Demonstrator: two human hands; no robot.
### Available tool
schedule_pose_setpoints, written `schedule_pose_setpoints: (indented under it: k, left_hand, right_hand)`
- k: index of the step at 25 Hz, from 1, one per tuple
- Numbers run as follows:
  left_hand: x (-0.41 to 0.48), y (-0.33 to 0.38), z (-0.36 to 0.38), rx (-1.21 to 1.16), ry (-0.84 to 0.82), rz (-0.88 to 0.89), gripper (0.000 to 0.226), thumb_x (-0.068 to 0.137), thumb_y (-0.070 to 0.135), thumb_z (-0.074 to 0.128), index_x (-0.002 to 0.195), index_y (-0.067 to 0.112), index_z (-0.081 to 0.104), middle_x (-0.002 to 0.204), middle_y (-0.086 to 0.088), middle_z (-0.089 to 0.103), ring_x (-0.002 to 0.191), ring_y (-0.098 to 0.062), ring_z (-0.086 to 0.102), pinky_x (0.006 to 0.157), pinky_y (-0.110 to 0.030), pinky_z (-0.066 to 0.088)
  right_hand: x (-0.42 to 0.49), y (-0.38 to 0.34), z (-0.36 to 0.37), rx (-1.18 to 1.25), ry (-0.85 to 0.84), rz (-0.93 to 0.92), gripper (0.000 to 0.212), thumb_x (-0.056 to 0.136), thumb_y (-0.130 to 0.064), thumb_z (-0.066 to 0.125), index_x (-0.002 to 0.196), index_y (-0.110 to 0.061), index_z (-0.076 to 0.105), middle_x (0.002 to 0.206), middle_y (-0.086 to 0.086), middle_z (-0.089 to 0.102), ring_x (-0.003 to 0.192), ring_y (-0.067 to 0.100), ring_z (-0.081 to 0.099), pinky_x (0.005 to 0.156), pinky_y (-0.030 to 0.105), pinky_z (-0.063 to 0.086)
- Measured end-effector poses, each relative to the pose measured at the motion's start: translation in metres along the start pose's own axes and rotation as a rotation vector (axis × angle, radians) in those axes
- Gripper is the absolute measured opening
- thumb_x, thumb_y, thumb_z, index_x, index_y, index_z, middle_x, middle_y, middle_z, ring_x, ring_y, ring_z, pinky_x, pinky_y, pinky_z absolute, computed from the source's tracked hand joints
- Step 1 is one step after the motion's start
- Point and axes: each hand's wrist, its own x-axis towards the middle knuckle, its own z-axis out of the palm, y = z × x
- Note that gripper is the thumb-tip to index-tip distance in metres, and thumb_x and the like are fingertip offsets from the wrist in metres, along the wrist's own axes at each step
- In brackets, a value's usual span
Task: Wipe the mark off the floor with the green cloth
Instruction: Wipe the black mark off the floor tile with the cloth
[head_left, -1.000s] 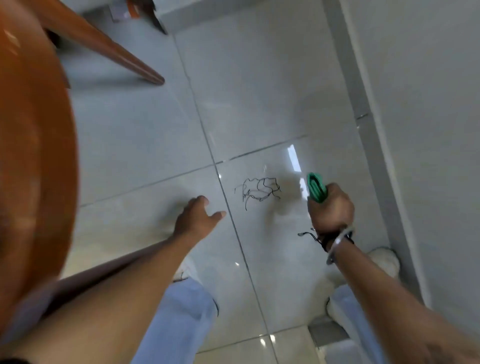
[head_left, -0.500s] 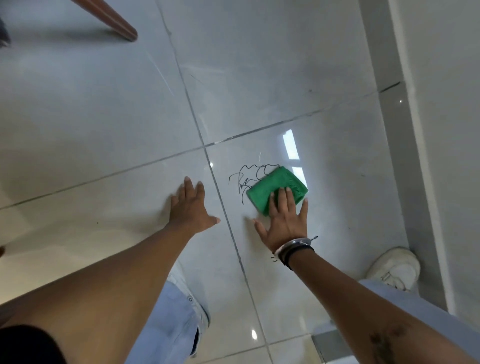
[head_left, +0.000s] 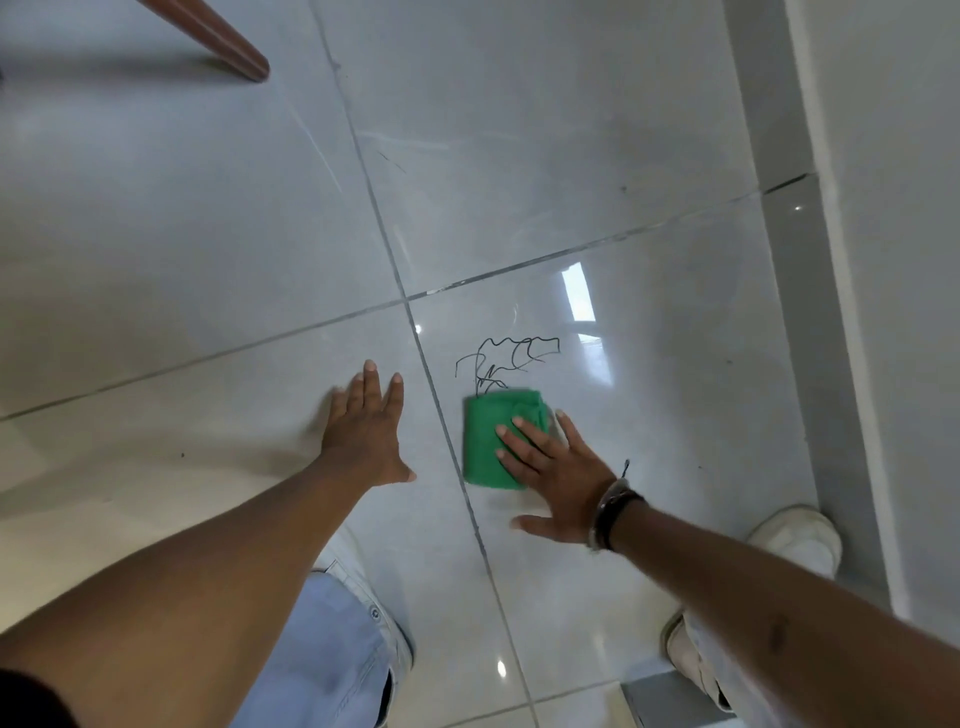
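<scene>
A black scribbled mark (head_left: 511, 358) lies on a glossy grey floor tile just right of a grout line. Directly below it, the folded green cloth (head_left: 488, 441) lies flat on the tile, its top edge touching the mark's lower strokes. My right hand (head_left: 556, 467) presses flat on the cloth's right half, fingers spread across it, thumb out on the tile. My left hand (head_left: 366, 431) rests palm down on the neighbouring tile to the left, fingers apart, holding nothing.
A brown wooden furniture leg (head_left: 223, 44) touches the floor at the upper left. A grey skirting and white wall (head_left: 883, 260) run down the right side. My knee in light blue trousers (head_left: 332, 639) and a white shoe (head_left: 795, 540) are at the bottom.
The right hand went from holding the bunched cloth in the air to pressing it flat on the floor, then slid it down and left off the mark. The left hand settled flat on the tile.
</scene>
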Motion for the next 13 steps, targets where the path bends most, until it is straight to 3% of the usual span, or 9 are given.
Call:
schedule_pose_setpoints:
  k: [1, 2, 5, 6, 7, 10, 11, 12, 13]
  left_hand:
    - [0.001, -0.001, -0.001, 0.041, -0.016, 0.008, 0.135, 0.067, 0.064, 0.073, 0.152, 0.016, -0.02, 0.159, -0.023, -0.027, 0.15, -0.036, -0.015, 0.123, -0.048, -0.002]
    - [0.001, -0.002, -0.001, 0.07, -0.028, 0.012, 0.137, 0.066, 0.065, 0.073, 0.152, 0.015, -0.021, 0.158, -0.023, -0.028, 0.15, -0.037, -0.016, 0.123, -0.047, -0.002]
    - [0.0, 0.003, 0.0, 0.07, -0.043, 0.003, 0.141, 0.064, 0.068, 0.073, 0.151, 0.014, -0.024, 0.156, -0.025, -0.032, 0.149, -0.037, -0.02, 0.123, -0.046, -0.004]
    - [-0.001, 0.005, 0.0, 0.074, -0.046, -0.001, 0.142, 0.063, 0.069, 0.073, 0.15, 0.013, -0.025, 0.155, -0.025, -0.033, 0.148, -0.037, -0.021, 0.124, -0.045, -0.004]
    - [-0.001, 0.006, -0.001, 0.082, -0.051, -0.002, 0.143, 0.063, 0.069, 0.073, 0.15, 0.013, -0.026, 0.155, -0.025, -0.033, 0.148, -0.037, -0.022, 0.124, -0.045, -0.004]
    - [-0.003, 0.002, -0.005, 0.113, -0.077, 0.013, 0.144, 0.063, 0.066, 0.075, 0.15, 0.013, -0.026, 0.155, -0.025, -0.033, 0.148, -0.037, -0.022, 0.124, -0.045, -0.004]
    - [-0.003, 0.0, -0.008, 0.128, -0.091, 0.022, 0.144, 0.063, 0.065, 0.076, 0.15, 0.014, -0.027, 0.155, -0.025, -0.034, 0.148, -0.036, -0.022, 0.124, -0.045, -0.004]
    - [-0.004, -0.001, -0.011, 0.143, -0.104, 0.027, 0.145, 0.062, 0.064, 0.078, 0.15, 0.014, -0.027, 0.154, -0.025, -0.035, 0.148, -0.036, -0.023, 0.124, -0.045, -0.004]
    - [-0.003, -0.002, -0.014, 0.152, -0.109, 0.029, 0.146, 0.062, 0.063, 0.079, 0.15, 0.014, -0.027, 0.154, -0.025, -0.035, 0.148, -0.036, -0.023, 0.124, -0.045, -0.005]
  right_hand:
    - [-0.006, 0.019, -0.001, -0.047, 0.055, -0.048, 0.079, 0.085, -0.07, 0.024, 0.145, -0.021, 0.041, 0.158, 0.003, 0.029, 0.147, 0.029, 0.021, 0.11, 0.065, -0.003]
    - [-0.005, 0.034, -0.005, -0.046, 0.128, 0.066, 0.077, 0.087, -0.068, 0.019, 0.143, -0.022, 0.045, 0.156, 0.003, 0.034, 0.145, 0.029, 0.028, 0.108, 0.068, -0.001]
    - [0.031, 0.053, -0.031, 0.378, 0.264, 0.95, 0.086, 0.083, -0.074, 0.013, 0.151, -0.023, 0.024, 0.163, 0.003, 0.011, 0.15, 0.023, 0.006, 0.112, 0.065, -0.003]
    - [0.047, 0.043, -0.041, 0.507, 0.235, 1.055, 0.092, 0.08, -0.078, 0.013, 0.152, -0.021, 0.019, 0.164, 0.003, 0.004, 0.15, 0.023, -0.001, 0.112, 0.065, -0.003]
    - [0.057, 0.03, -0.045, 0.497, 0.174, 0.986, 0.096, 0.077, -0.08, 0.013, 0.152, -0.02, 0.017, 0.164, 0.004, 0.002, 0.15, 0.023, -0.005, 0.113, 0.064, -0.005]
    - [0.041, -0.001, -0.027, 0.072, -0.067, 0.113, 0.09, 0.08, -0.077, 0.025, 0.15, -0.02, 0.028, 0.163, 0.004, 0.012, 0.15, 0.025, 0.002, 0.113, 0.06, -0.016]
    - [0.027, 0.007, -0.023, -0.028, -0.077, -0.082, 0.084, 0.082, -0.074, 0.029, 0.148, -0.021, 0.034, 0.162, 0.003, 0.019, 0.149, 0.026, 0.01, 0.113, 0.06, -0.015]
    - [0.019, 0.02, -0.02, -0.07, -0.017, -0.114, 0.079, 0.083, -0.071, 0.029, 0.145, -0.023, 0.04, 0.159, 0.001, 0.026, 0.147, 0.026, 0.019, 0.113, 0.061, -0.01]
    - [0.017, 0.034, -0.02, -0.072, 0.09, 0.023, 0.075, 0.085, -0.069, 0.027, 0.143, -0.025, 0.044, 0.157, -0.001, 0.032, 0.146, 0.025, 0.025, 0.112, 0.063, -0.004]
